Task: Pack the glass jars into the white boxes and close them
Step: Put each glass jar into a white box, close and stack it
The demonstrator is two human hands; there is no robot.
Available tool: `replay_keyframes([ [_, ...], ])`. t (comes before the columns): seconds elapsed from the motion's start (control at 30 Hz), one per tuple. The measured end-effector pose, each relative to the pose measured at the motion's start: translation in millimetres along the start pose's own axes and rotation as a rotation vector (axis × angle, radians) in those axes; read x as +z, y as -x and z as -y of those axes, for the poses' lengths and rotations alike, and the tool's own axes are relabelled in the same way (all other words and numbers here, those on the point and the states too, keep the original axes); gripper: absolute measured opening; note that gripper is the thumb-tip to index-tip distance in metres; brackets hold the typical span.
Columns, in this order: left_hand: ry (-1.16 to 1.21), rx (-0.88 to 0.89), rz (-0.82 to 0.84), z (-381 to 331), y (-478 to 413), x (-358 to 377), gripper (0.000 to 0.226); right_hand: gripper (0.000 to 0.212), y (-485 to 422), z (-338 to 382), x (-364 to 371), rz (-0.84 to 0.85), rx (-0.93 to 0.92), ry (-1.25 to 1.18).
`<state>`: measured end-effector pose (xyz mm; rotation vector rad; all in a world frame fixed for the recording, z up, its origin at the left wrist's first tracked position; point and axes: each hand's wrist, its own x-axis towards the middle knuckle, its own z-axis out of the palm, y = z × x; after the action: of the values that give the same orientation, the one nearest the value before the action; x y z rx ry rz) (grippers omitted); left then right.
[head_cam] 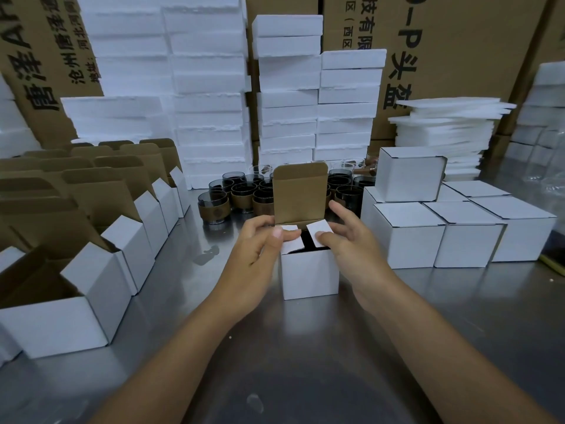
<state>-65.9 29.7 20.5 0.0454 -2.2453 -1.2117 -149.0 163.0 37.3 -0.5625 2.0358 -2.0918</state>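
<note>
White box (310,276): lid (301,194) upright.
Left hand (260,243): loose, left flap (292,246) pressed by thumb.
Right hand (348,240): likewise, right flap (318,228).
Surface: steel table (305,347).
Room: brown cartons (458,41).

One half-closed white box (309,276); at least six closed boxes (408,243); about a dozen jars (244,194).
</note>
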Motion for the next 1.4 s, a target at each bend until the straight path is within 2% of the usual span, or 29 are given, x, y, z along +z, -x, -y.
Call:
replay_keyframes([
  [0.07,0.031,-0.015,0.021,-1,0,-1,0.036,0.056,0,0,-1,0.029,-0.024,0.012],
  [0.17,-0.034,-0.019,0.029,-2,-1,1,0.016,0.052,2,0,0,0.048,-0.067,0.038],
  [0.3,0.017,-0.019,-0.033,-1,0,1,0.008,0.033,2,-2,1,0.009,-0.059,0.006],
  [0.37,0.067,-0.031,-0.047,0,1,2,0.013,0.023,1,-4,2,-0.008,-0.055,0.001],
  [0.5,0.195,-0.085,-0.053,2,-2,2,0.029,0.018,0,-4,3,-0.040,-0.046,-0.024],
  [0.67,0.269,-0.083,-0.009,6,-5,-2,0.014,0.022,1,1,1,-0.088,0.031,0.006],
  [0.77,0.345,-0.156,-0.022,10,-8,-7,0.033,0.022,1,4,1,-0.087,0.074,-0.016],
  [0.9,0.313,-0.146,-0.026,8,-8,-10,0.027,0.010,4,-4,3,-0.042,-0.058,0.140],
  [1.03,0.194,-0.099,-0.003,12,-6,-10,0.035,0.021,5,-7,2,-0.048,-0.185,0.245],
  [1.17,0.139,-0.102,-0.010,14,-7,-9,0.029,0.003,5,-4,-3,0.064,-0.223,0.282],
  [1.3,0.153,-0.087,0.021,12,-5,-10,0.013,0.048,6,-3,-11,0.223,-0.240,0.350],
  [1.33,0.149,-0.078,0.037,12,-4,-11,0.011,0.052,5,-3,-12,0.231,-0.259,0.368],
  [1.4,0.128,-0.053,0.069,14,-2,-12,0.024,0.054,5,-4,-12,0.216,-0.281,0.375],
])
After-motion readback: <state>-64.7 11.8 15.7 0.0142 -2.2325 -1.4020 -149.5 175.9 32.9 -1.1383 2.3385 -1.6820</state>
